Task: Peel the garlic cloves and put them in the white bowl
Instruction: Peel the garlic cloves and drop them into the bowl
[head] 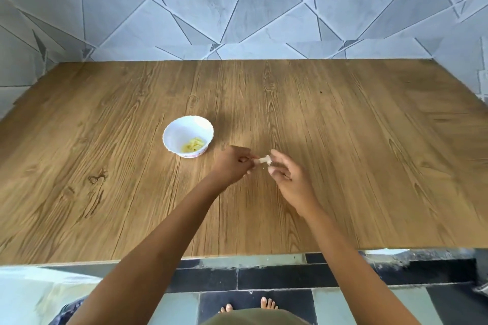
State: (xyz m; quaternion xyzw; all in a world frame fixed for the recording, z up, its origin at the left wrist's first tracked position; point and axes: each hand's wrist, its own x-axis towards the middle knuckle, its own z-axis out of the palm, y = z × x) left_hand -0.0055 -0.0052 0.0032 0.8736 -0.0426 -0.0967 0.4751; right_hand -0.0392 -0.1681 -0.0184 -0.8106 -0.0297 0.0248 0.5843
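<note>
Garlic clove [264,160], small, pale and off-white, sits in the air just above the table [356,140], held between both hands near the middle of the head view. The left hand [233,165] pinches its left end with curled fingers; the right hand [286,174] pinches the right end between thumb and forefinger, the other fingers loosely bent. Whether any skin is on the clove is too small and blurred to tell.

Just left of the hands stands the white bowl [169,136], round with a scalloped rim and a faint coloured pattern at its base. Peeled cloves [194,145], yellowish and glossy, lie in a small heap at its bottom.

The table is wood-grain brown with dark knots. Behind it rises a wall [237,8] of grey marbled tiles cut into triangles. Below the near table edge, a dark and pale green tiled floor [277,276] shows, with bare toes [268,303] partly cut off by clothing.
</note>
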